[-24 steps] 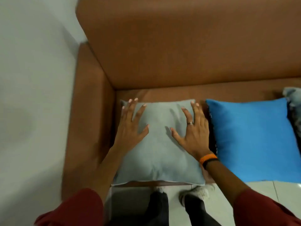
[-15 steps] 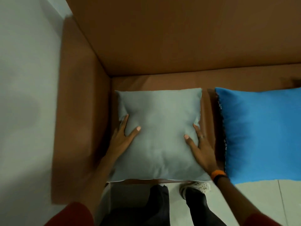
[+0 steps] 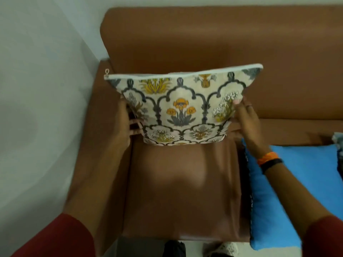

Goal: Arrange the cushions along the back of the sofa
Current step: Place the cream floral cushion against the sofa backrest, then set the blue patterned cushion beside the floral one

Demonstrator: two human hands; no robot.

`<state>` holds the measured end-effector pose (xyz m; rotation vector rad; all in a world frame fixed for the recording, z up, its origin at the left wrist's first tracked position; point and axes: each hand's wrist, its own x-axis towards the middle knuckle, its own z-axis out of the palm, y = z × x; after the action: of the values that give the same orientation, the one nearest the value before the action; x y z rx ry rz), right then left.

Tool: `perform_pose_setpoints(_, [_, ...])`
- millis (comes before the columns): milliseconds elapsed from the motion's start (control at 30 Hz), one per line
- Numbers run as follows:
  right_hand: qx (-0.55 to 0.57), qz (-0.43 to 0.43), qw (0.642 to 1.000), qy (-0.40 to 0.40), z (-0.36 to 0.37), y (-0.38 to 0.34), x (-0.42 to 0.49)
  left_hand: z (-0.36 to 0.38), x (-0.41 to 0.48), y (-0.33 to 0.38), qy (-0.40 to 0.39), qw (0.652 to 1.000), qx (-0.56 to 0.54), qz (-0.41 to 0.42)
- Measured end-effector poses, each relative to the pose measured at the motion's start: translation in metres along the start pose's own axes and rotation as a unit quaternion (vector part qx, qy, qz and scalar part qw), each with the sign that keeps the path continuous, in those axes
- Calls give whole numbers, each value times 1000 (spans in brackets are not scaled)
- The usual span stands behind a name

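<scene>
A cushion [image 3: 183, 106] with a cream floral print of yellow flowers and dark arches stands on edge near the sofa's backrest [image 3: 213, 39], its zipper edge on top. My left hand [image 3: 124, 123] grips its left side and my right hand [image 3: 245, 117] grips its right side. The printed face looks toward me. A blue cushion [image 3: 293, 186] lies flat on the seat to the right, under my right forearm.
The brown sofa's left armrest [image 3: 98, 149] sits against a pale wall [image 3: 37, 89]. Bare seat leather [image 3: 181, 188] stretches in front of the held cushion. A patterned cushion's edge [image 3: 338, 141] peeks in at the far right. My shoes show at the bottom.
The cushion lay flat with its grey back up under my hands. Both hands slid to its sides, lifted it and turned it upright, so the floral face shows now.
</scene>
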<state>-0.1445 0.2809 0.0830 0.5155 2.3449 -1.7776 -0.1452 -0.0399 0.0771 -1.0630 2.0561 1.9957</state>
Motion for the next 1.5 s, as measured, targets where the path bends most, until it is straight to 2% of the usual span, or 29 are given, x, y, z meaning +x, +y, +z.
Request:
perform_pose_setpoints(33, [-57,-75,994,52,16,7,-2,14,-5,-4,30,995,48,86])
perform_pose_setpoints(67, [-131,-143,974,119,31,7,-3,30,-13,-9,75,973,131,174])
perform_pose_setpoints(133, [-223,-271,913,207,61,5,6,60,-23,-24,177,902,261,293])
perform_pose_setpoints(200, [-303,-339,863,220,91,19,24,83,-17,-45,246,815,348,391])
perform_pose_setpoints(267, [-373,-357,832,202,106,53,35,103,-4,-81,238,736,444,452])
perform_pose_setpoints(300, [-391,-369,824,181,104,75,36,113,-4,-103,216,712,494,450])
perform_pose_setpoints(333, [-406,-378,820,141,95,98,30,123,-11,-127,184,709,530,427])
perform_pose_setpoints(400, [-444,-345,827,-4,62,143,7,146,-40,-173,90,739,564,357])
perform_pose_setpoints(467, [-436,-275,848,-126,13,174,-15,173,-83,-211,-20,784,537,310])
perform_pose_setpoints(533, [-360,-265,887,-119,-52,198,-27,205,-130,-234,-84,850,442,273])
perform_pose_setpoints(600, [-335,-245,909,-30,-134,223,-43,242,-177,-247,-119,901,344,235])
perform_pose_setpoints(633, [-350,-226,909,18,-175,236,-52,261,-197,-252,-140,913,321,211])
perform_pose_setpoints(667, [-371,-188,907,56,-214,248,-62,280,-214,-259,-158,914,321,191])
perform_pose_setpoints(733, [-372,-56,922,93,-275,272,-84,308,-243,-271,-184,908,351,134])
perform_pose_setpoints(800, [-312,52,946,66,-312,290,-99,326,-255,-278,-162,905,384,88])
perform_pose_setpoints(867, [-222,113,968,19,-337,298,-96,332,-253,-275,-133,883,442,81])
perform_pose_setpoints(933, [-182,156,971,-27,-357,289,-77,328,-243,-259,-145,891,427,60])
perform_pose_setpoints(1000, [-179,182,963,-82,-378,270,-45,320,-231,-226,-196,933,297,-48])
perform_pose_setpoints(1033, [-161,192,962,-105,-390,255,-29,324,-226,-206,-225,940,230,-113])
perform_pose_setpoints(1100, [-55,214,966,-135,-417,216,6,335,-219,-172,-233,951,150,-134])
perform_pose_setpoints(1133, [18,229,963,-142,-430,195,20,333,-215,-156,-215,953,159,-143])
perform_pose_setpoints(1167, [75,222,963,-134,-439,173,31,333,-205,-145,-154,965,163,-140])
perform_pose_setpoints(1233, [105,191,972,-84,-446,137,48,347,-187,-105,-77,954,225,-183])
perform_pose_setpoints(1267, [101,173,978,-64,-443,125,56,361,-175,-80,-31,965,179,-189])
perform_pose_setpoints(1333, [96,145,984,-39,-424,107,71,348,-161,-53,-48,989,-5,-143])
perform_pose_setpoints(1367, [101,120,987,-29,-411,100,76,348,-158,-49,-44,991,-34,-120])
perform_pose_setpoints(1433, [76,37,996,4,-386,94,82,368,-158,-48,-2,999,-32,-23])
perform_pose_setpoints(1467, [31,-23,999,36,-372,96,82,384,-159,-52,26,997,6,66])
perform_pose_setpoints(1500, [-31,-90,991,92,-359,100,80,398,-164,-58,58,980,72,175])
